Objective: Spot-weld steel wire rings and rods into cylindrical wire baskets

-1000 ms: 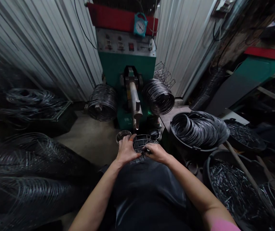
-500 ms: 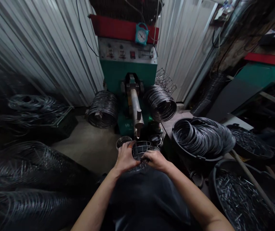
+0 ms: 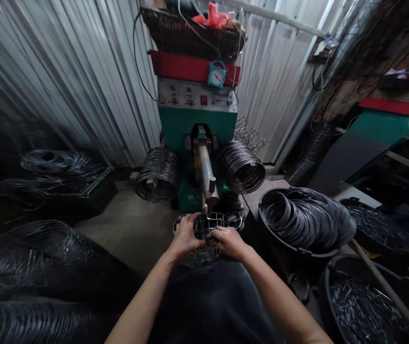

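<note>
Both my hands grip a small round wire basket [image 3: 207, 224] held over my lap, just under the tip of the welding arm [image 3: 207, 177] of a green and red machine [image 3: 197, 119]. My left hand [image 3: 184, 237] curls round the basket's left rim. My right hand [image 3: 228, 240] closes on its right side. The arm's tip sits right above the basket's top ring.
Wire coils [image 3: 157, 173] hang on both sides of the machine. A black tub of wire rings [image 3: 306, 220] stands at my right, with tubs of short wire pieces [image 3: 363, 310] behind it. Stacks of wire rings [image 3: 43, 267] fill the left floor. Corrugated metal walls stand behind.
The view has tilted upward, showing a basket on top of the machine. My hands have lifted the wire basket closer under the welding arm's tip.
</note>
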{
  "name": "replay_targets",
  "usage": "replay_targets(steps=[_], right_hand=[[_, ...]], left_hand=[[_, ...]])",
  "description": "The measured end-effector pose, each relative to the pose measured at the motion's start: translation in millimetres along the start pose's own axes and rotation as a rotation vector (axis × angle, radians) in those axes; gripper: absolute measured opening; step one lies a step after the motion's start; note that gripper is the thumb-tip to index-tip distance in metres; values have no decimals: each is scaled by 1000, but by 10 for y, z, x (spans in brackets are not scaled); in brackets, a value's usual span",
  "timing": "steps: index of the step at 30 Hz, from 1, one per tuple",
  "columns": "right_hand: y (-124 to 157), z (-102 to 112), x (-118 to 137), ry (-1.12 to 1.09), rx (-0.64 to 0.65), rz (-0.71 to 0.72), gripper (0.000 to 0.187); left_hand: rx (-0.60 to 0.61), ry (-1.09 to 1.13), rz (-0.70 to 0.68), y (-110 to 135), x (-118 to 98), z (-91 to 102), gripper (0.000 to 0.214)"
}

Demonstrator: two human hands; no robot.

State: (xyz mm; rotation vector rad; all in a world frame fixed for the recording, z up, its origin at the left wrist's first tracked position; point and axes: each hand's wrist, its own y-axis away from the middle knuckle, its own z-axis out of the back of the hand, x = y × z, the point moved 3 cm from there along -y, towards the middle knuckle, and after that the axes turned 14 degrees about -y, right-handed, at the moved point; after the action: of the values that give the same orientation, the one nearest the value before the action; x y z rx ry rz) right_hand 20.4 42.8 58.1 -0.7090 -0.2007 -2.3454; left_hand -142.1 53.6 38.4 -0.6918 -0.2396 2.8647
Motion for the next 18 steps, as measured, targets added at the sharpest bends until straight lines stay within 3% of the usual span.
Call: replay_targets(steps=[7, 14, 18], right_hand=[[-19, 0, -34, 0, -57, -36, 18], [-113, 7, -64, 59, -98, -109, 20], [-172, -12, -92, -29, -171, -127, 21]], left_hand=[[77, -24, 25, -82, -23, 7, 80], [55, -110, 112, -204, -32, 35, 80], [78, -94, 121, -296, 13, 0, 80]])
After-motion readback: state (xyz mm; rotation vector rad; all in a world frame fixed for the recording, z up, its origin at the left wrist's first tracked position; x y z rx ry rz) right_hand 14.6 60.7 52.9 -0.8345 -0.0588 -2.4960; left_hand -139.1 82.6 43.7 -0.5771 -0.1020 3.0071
